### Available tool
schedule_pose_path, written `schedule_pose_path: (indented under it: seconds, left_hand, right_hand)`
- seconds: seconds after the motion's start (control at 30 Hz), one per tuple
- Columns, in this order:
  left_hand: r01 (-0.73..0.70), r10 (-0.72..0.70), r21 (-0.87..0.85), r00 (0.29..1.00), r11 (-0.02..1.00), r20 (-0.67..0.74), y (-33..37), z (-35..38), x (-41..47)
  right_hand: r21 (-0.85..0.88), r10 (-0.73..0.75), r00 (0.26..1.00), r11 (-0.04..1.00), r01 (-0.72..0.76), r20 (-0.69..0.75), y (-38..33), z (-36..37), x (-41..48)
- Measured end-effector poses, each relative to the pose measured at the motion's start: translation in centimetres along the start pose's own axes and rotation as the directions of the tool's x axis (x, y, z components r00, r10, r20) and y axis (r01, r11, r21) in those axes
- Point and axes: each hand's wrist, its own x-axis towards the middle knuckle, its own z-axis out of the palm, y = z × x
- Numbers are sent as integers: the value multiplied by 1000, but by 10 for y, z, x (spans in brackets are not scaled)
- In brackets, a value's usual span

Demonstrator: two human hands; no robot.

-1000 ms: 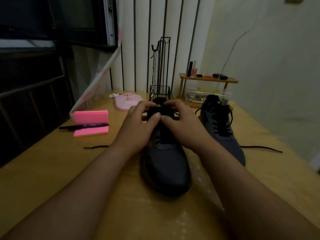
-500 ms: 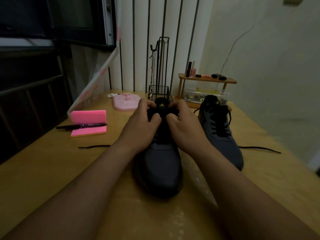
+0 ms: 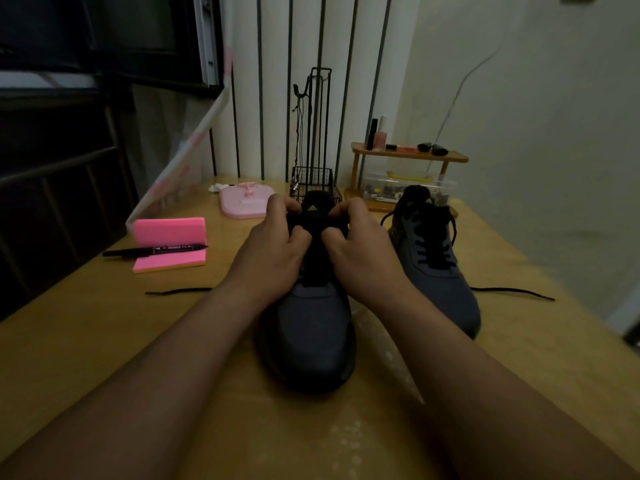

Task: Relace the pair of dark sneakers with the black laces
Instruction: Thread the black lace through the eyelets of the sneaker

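From the head view, the middle sneaker [image 3: 308, 327] stands on the wooden table [image 3: 86, 341] with its toe nearest the person. The left hand [image 3: 273, 251] and right hand [image 3: 363, 251] are close together at its far end. Both have their fingers curled round the dark upper beside the tongue. In the dim light it cannot be told whether they also pinch a lace.

The right sneaker [image 3: 440, 282] stands just beside it, laced in black. One black lace end [image 3: 180, 291] lies on the table left of the left wrist, and another lace end [image 3: 512, 293] lies right of the right sneaker. A pink notepad [image 3: 169, 230] with a black marker [image 3: 156, 250] on it sits far left.
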Motion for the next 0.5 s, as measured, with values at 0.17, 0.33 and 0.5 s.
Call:
schedule_pose_path:
  seconds: [0.17, 0.33, 0.5]
  left_hand:
    - [-56, 56, -3, 998, 998, 13, -5, -2, -2]
    - [-43, 44, -31, 999, 999, 20, -11, -4, -2]
    - [-58, 57, -50, 998, 997, -10, -6, -19, -5]
  right_hand:
    - [25, 4, 1000, 1000, -4, -4, 0, -1, -3]
    - [35, 7, 1000, 999, -8, 30, 3, -2, -2]
    - [106, 16, 994, 994, -27, 105, -4, -28, -10]
